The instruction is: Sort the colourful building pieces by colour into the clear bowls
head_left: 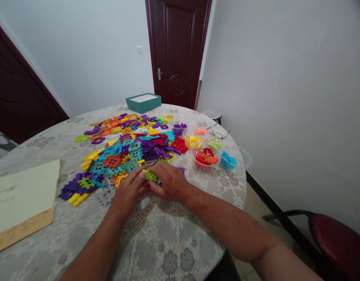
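Observation:
My left hand (128, 192) and my right hand (169, 181) meet at the near edge of a heap of coloured plastic building pieces (139, 150). Between them is a lime-green building piece (151, 175), gripped by the fingers of both hands. Something red shows just below it, partly hidden by the fingers. Grey pieces (106, 195) lie beside my left hand. The heap mixes turquoise, purple, orange, yellow and red pieces, many with notched edges and square holes.
To the right stand clear bowls of sorted pieces: red and orange (205, 158), blue (228, 160), yellow (193, 141) and purple (179, 128). Eyeglasses (219, 135) lie behind them. A green box (144, 104) stands at the back, papers (24, 195) at left, a red chair (337, 242) at lower right.

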A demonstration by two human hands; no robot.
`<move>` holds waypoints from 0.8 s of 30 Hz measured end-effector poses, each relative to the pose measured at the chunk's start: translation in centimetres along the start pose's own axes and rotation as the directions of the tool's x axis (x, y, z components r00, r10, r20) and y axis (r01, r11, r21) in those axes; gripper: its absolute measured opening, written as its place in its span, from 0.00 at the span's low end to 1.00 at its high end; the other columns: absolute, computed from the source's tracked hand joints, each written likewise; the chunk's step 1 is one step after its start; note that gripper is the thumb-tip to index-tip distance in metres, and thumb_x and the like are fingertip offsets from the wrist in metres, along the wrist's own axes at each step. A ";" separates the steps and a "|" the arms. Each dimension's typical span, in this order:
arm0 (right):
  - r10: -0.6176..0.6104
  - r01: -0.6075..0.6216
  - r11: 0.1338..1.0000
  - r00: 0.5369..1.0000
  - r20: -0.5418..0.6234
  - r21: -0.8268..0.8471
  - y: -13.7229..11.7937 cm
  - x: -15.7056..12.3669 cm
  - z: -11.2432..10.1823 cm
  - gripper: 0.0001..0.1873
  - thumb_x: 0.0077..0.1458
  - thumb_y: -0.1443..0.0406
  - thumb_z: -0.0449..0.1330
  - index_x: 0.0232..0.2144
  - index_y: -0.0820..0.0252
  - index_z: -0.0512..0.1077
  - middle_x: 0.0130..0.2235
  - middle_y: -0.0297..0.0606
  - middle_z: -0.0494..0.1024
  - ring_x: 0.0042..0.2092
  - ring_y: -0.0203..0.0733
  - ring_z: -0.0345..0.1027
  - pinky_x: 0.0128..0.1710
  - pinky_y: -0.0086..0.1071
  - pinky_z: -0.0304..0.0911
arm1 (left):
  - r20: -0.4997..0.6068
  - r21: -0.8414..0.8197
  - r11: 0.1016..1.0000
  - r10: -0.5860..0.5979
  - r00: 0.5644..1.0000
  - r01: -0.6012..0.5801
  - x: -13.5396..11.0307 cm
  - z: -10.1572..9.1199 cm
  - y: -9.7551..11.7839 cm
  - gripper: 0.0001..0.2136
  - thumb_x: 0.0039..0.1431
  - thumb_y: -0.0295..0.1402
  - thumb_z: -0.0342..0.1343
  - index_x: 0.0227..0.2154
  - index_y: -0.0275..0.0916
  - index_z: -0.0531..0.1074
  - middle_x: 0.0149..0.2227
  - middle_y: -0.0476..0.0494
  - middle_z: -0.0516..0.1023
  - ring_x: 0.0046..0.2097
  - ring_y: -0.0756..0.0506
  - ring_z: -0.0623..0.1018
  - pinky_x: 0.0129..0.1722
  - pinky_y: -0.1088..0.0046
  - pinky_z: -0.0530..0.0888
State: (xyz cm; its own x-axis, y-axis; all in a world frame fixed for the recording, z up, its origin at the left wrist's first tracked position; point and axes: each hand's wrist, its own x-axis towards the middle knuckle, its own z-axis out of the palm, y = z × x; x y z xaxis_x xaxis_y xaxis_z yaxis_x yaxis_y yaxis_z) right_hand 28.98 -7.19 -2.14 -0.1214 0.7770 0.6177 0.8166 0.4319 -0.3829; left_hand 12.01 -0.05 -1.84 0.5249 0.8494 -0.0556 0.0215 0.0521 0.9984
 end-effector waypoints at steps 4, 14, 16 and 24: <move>0.032 -0.035 0.999 0.996 -0.085 -0.032 0.2 0.4 -1.5 0.17 0.64 0.62 0.60 0.55 0.57 0.69 0.49 0.45 0.79 0.50 0.48 0.73 0.53 0.43 0.70 | -0.040 -0.164 0.986 -0.003 0.999 -0.003 0.2 -0.1 -0.2 0.29 0.58 0.51 0.65 0.57 0.38 0.73 0.51 0.37 0.82 0.50 0.38 0.83 0.47 0.60 0.82; 0.422 -0.436 0.897 0.799 -0.429 0.071 3.9 0.1 -11.6 0.19 0.61 0.59 0.63 0.53 0.57 0.74 0.43 0.40 0.80 0.36 0.41 0.70 0.40 0.38 0.69 | -0.068 -0.038 0.999 0.017 0.998 -0.020 0.0 -0.3 0.0 0.24 0.60 0.53 0.63 0.48 0.36 0.77 0.45 0.38 0.84 0.39 0.43 0.83 0.38 0.66 0.81; 0.513 -0.490 0.854 0.740 -0.435 0.173 5.6 -0.6 -13.1 0.20 0.59 0.57 0.63 0.52 0.58 0.75 0.42 0.40 0.80 0.36 0.41 0.70 0.40 0.38 0.69 | -0.062 -0.025 1.000 0.016 0.998 -0.018 0.0 -0.3 -0.1 0.25 0.60 0.53 0.63 0.48 0.36 0.78 0.43 0.39 0.84 0.38 0.43 0.83 0.37 0.67 0.80; 0.654 -0.586 0.749 0.574 -0.493 0.310 10.1 -2.3 -14.3 0.27 0.55 0.52 0.65 0.52 0.62 0.76 0.38 0.39 0.80 0.36 0.43 0.72 0.39 0.38 0.71 | -0.080 0.011 0.999 0.049 0.996 -0.048 0.0 -0.3 -0.1 0.25 0.61 0.55 0.62 0.46 0.37 0.78 0.41 0.40 0.84 0.37 0.44 0.82 0.36 0.68 0.78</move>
State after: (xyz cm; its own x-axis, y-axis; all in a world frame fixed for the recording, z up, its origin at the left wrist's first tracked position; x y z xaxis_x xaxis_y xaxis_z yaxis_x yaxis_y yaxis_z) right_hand 45.55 -11.16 2.42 0.7423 0.5027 0.4430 0.5073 0.0102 -0.8617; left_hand 11.75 0.14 -1.98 0.4553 0.8903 -0.0072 0.0052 0.0054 1.0000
